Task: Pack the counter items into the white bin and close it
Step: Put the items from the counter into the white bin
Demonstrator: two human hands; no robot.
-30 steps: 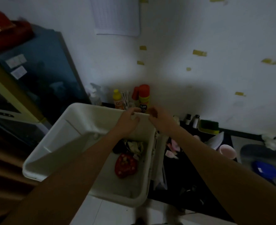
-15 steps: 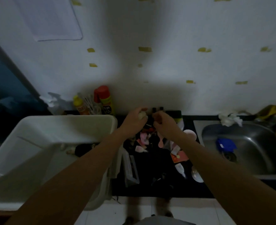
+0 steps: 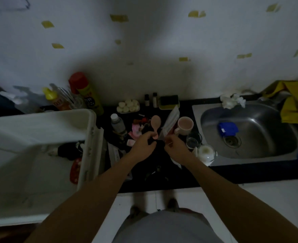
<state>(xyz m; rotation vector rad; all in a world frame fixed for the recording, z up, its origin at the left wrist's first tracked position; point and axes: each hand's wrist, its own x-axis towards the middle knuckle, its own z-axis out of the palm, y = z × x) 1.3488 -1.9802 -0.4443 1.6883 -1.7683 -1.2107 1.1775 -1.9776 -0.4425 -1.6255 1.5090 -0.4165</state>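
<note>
The open white bin (image 3: 90, 130) stands at the left against the dark counter (image 3: 179, 174). A red item (image 3: 74, 171) and a black item (image 3: 67, 151) lie in it. My left hand (image 3: 142, 147) grips the handle of a pink spoon (image 3: 155, 122), whose bowl points up over the clutter. My right hand (image 3: 176, 149) is close beside it, thumb and finger pinching a small thin item that I cannot make out. Loose things on the counter include a white-capped bottle (image 3: 117, 123), a white packet (image 3: 171, 122) and small pink pieces (image 3: 136, 129).
A pink mug (image 3: 185, 126), a glass (image 3: 193, 140) and a white bowl (image 3: 206, 152) stand by the steel sink (image 3: 250, 146), which holds a blue item (image 3: 227, 128). A red-capped spray can (image 3: 85, 92), a yellow bottle (image 3: 52, 97), a tray of white pieces (image 3: 128, 106) and a sponge (image 3: 169, 101) line the wall.
The view swung right from the bin to the counter and sink. Both hands left the bin's rim and came down over the clutter, and my left hand took hold of the pink spoon.
</note>
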